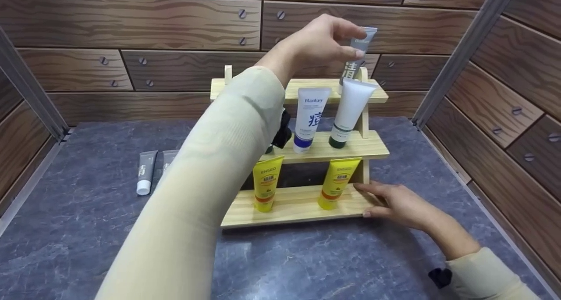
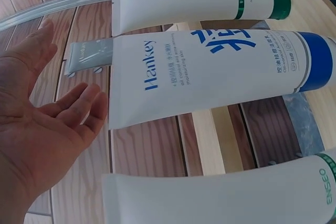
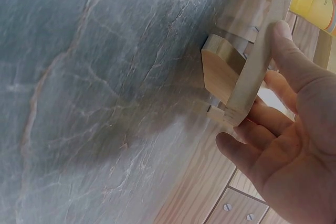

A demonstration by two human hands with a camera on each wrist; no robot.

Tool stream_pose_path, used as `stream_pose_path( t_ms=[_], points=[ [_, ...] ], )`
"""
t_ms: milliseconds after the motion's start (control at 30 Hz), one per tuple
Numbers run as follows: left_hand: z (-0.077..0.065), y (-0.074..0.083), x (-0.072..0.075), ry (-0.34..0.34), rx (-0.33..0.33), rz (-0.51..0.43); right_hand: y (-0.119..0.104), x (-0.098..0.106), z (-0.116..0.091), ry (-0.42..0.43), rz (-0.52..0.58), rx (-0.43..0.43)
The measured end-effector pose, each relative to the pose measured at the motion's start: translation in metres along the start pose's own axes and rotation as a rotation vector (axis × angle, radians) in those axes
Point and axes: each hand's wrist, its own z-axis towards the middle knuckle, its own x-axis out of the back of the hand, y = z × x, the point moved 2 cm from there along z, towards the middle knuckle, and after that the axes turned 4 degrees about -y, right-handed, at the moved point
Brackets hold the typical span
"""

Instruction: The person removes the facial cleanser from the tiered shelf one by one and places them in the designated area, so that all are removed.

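Note:
On the top shelf of a wooden display rack point(image 1: 307, 158) stands a grey squeeze tube point(image 1: 352, 67). My left hand point(image 1: 326, 39) is around its upper end, thumb and fingers spread to either side; in the left wrist view the hand point(image 2: 55, 114) shows a wide gap between them. Below, the middle shelf bears a white tube with a blue cap point(image 1: 312, 116) and a white tube with a green cap point(image 1: 350, 111). My right hand point(image 1: 401, 205) grips the right end of the bottom shelf, with the thumb point(image 3: 286, 45) against the board and the fingers curled behind it.
Two yellow tubes point(image 1: 266, 183) point(image 1: 339, 181) stand on the bottom shelf. Another white tube point(image 2: 210, 200) shows in the left wrist view, hidden by my arm from above. Grey tubes point(image 1: 147, 170) lie on the marbled table left of the rack. Wood-patterned walls point(image 1: 175, 23) enclose the table.

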Motion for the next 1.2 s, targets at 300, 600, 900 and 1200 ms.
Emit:
stream_pose_path(
  t_ms=[300,600,900,1200],
  points=[
    [0.01,-0.009,-0.008,-0.022,0.016,-0.007,-0.002,0.0,0.0,-0.011,0.007,-0.01],
    [0.024,-0.013,-0.016,-0.054,0.07,-0.035,-0.001,0.002,0.0,0.002,0.003,0.003],
    [0.027,-0.016,-0.022,-0.097,0.12,-0.037,-0.002,0.001,0.0,-0.01,0.004,-0.012],
    [0.026,-0.018,-0.023,-0.1,0.128,-0.018,-0.002,0.002,0.0,-0.02,0.003,-0.021]
  ],
)
